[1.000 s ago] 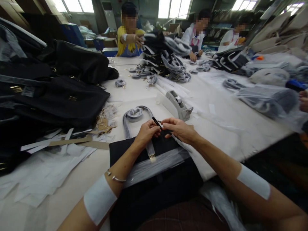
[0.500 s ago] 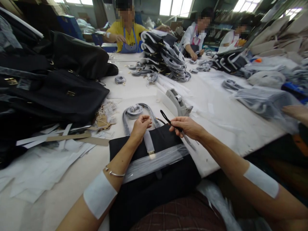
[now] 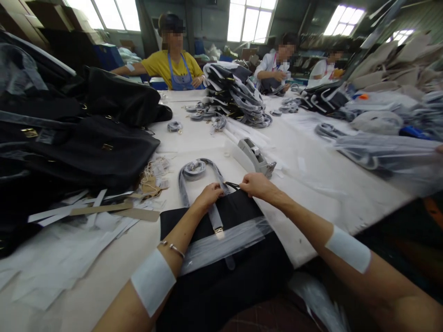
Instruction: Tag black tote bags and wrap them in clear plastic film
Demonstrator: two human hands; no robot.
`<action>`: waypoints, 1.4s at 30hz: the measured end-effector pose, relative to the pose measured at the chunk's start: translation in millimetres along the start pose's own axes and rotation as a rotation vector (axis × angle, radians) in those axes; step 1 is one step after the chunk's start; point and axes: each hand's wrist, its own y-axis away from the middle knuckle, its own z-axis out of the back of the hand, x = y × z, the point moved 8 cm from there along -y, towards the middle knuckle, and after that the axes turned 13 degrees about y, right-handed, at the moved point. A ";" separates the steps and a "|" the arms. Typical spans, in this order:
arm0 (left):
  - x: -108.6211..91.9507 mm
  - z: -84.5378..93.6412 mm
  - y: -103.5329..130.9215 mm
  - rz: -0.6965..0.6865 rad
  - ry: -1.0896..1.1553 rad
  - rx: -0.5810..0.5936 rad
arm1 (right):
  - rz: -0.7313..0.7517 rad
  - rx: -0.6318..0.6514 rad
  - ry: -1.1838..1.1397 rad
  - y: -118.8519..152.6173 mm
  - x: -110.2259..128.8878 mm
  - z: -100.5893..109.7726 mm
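Observation:
A black bag (image 3: 242, 258) lies in front of me, with a band of clear film across it and a wrapped grey handle (image 3: 182, 184) beyond its top edge. My left hand (image 3: 210, 196) is at that top edge, fingers curled; what they grip, if anything, is too small to tell. Just to the right, my right hand (image 3: 254, 184) is closed on a thin black strap (image 3: 232, 185) near the bag's top corner. A coiled wrapped strap (image 3: 194, 169) rests inside the handle's loop.
A grey tape dispenser (image 3: 254, 154) stands behind my right hand. Black bags (image 3: 100, 147) are heaped at left, above paper strips (image 3: 90, 210). Wrapped straps and bags (image 3: 235, 92) are piled at the back. Several people stand across the table (image 3: 290, 184).
My right hand has lowered to the bag's top edge; the black loop that stood up from it no longer shows. My left hand has moved onto the edge. The view has tilted up slightly.

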 end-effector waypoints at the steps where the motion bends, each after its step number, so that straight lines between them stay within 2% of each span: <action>1: -1.1 -1.4 1.3 -0.003 0.014 0.018 | 0.010 -0.010 0.039 -3.3 3.3 1.4; 5: -5.8 -4.9 7.2 -0.027 0.101 0.076 | 0.027 -0.049 0.169 -13.6 14.2 7.6; 11: -15.2 -4.4 15.2 -0.097 0.223 0.105 | 0.029 -0.101 0.246 -16.4 24.8 28.6; 13: -20.5 -4.0 17.6 -0.134 0.230 0.099 | 0.075 -0.004 0.168 -16.6 31.3 23.9; 16: -29.1 -4.8 21.3 -0.208 0.190 0.103 | 0.153 0.173 -0.094 -17.1 42.7 9.6; 18: -33.1 -5.2 23.2 -0.265 0.120 0.105 | 0.169 0.245 -0.262 -17.7 45.8 2.9; 20: -33.9 -2.6 23.5 -0.303 0.012 0.062 | 0.184 0.344 -0.375 -15.0 45.1 -3.2; 22: -32.8 2.1 22.4 -0.319 -0.099 -0.005 | 0.222 0.421 -0.378 -7.5 40.7 -3.6; 24: -31.9 5.7 20.4 -0.323 -0.174 -0.051 | 0.292 0.351 -0.189 0.9 31.5 7.8; 26: -32.6 8.5 18.7 -0.322 -0.218 -0.083 | 0.336 0.151 0.135 9.7 19.7 27.3; 28: -35.6 11.3 18.5 -0.332 -0.253 -0.124 | 0.305 -0.015 0.409 19.8 6.2 41.7; 30: -39.3 12.8 20.0 -0.347 -0.272 -0.155 | 0.256 -0.107 0.501 29.1 -6.5 46.5; 33: -40.0 13.6 22.5 -0.340 -0.279 -0.172 | 0.299 -0.294 0.384 43.8 -14.4 45.8; 37: -34.1 20.1 22.6 -0.303 -0.237 -0.214 | 0.407 -0.508 -0.005 62.6 -18.9 36.5; 40: -29.8 26.3 19.7 -0.273 -0.138 -0.235 | 0.377 -0.514 -0.371 67.5 -24.7 28.1; 42: -28.4 28.0 17.6 -0.254 -0.061 -0.223 | 0.322 -0.431 -0.537 66.7 -25.8 21.3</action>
